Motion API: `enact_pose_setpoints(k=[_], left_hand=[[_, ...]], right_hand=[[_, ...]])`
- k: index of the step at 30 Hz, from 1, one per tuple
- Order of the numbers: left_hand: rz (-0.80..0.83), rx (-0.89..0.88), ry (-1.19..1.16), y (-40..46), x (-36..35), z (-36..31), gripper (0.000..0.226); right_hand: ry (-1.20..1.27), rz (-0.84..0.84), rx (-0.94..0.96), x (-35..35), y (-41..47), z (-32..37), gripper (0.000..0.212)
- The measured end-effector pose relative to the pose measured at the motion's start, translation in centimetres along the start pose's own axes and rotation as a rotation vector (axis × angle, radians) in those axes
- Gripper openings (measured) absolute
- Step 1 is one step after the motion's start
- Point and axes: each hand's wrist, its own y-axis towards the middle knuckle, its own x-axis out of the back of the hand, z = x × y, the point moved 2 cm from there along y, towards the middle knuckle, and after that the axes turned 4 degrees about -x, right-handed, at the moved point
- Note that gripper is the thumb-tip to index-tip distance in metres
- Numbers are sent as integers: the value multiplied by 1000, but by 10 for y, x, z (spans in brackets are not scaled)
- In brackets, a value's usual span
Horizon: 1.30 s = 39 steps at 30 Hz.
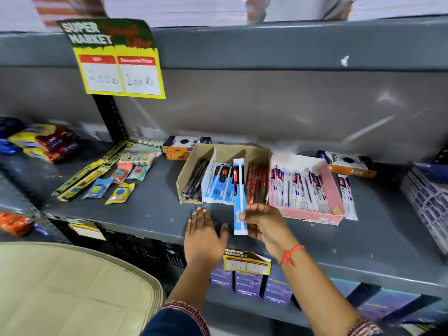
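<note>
My right hand (pixel 263 224) pinches the lower end of a long blue and white pen pack (pixel 239 190). The pack stands nearly upright over the front of a brown cardboard display box (pixel 228 151), which holds black, blue and red pen packs in separate slots. My left hand (pixel 204 232) rests flat on the grey shelf (pixel 150 209), fingers straight, just in front of the box and left of the held pack.
A pink box (pixel 312 215) of white pen packs stands right of the cardboard box. Orange-black cartons (pixel 180 146) lie behind. Loose sharpener and eraser packets (pixel 120 180) and pencil packs lie at left. A yellow price sign (pixel 121 73) hangs above. Purple boxes (pixel 247 284) fill the lower shelf.
</note>
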Motion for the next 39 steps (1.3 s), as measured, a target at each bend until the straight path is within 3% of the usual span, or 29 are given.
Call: enact_pose_setpoints(k=[12, 16, 24, 30, 34, 36, 39], left_hand=[[-28, 174, 7, 25, 24, 63, 73], [-56, 193, -7, 30, 24, 66, 74], [-90, 188, -14, 31, 20, 67, 75], [-66, 188, -17, 31, 21, 68, 75], [-71, 185, -17, 31, 21, 68, 76], [-71, 185, -18, 31, 21, 68, 76], [-69, 181, -13, 32, 20, 69, 75]], right_hand=[[-126, -276, 53, -56, 50, -9, 36], [-168, -380, 45, -63, 67, -6, 31], [-361, -376, 77, -80, 74, 2, 45], [-454, -386, 98, -85, 73, 16, 41], [-580, -405, 67, -80, 76, 19, 21], [-621, -419, 72, -77, 82, 16, 28], [-709, -421, 50, -80, 76, 20, 13]])
